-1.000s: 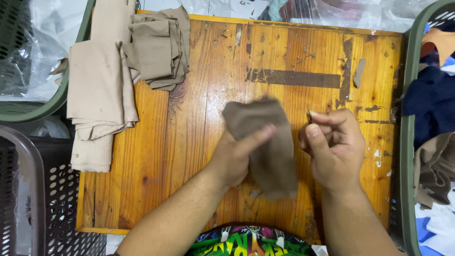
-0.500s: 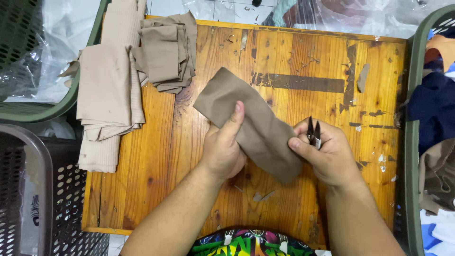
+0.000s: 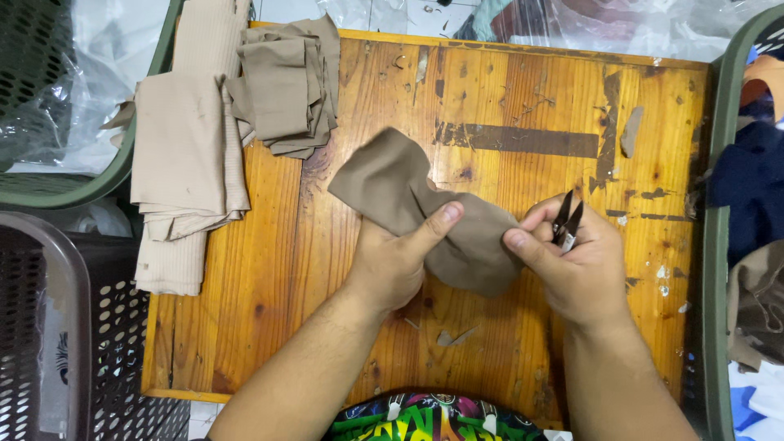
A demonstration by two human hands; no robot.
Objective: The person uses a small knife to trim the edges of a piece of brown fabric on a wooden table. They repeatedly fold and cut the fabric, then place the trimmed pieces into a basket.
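Both hands grip one brown cloth (image 3: 408, 192) above the middle of the wooden counter (image 3: 343, 269). Left hand (image 3: 398, 260) pinches it, thumb pressed on top. Right hand (image 3: 576, 263) holds the cloth's other end with its thumb and also clasps small black snips (image 3: 566, 220), blades pointing up. Folded beige cloths (image 3: 189, 163) and a darker stack (image 3: 287, 86) lie at the counter's far left corner. Green baskets (image 3: 717, 245) flank it.
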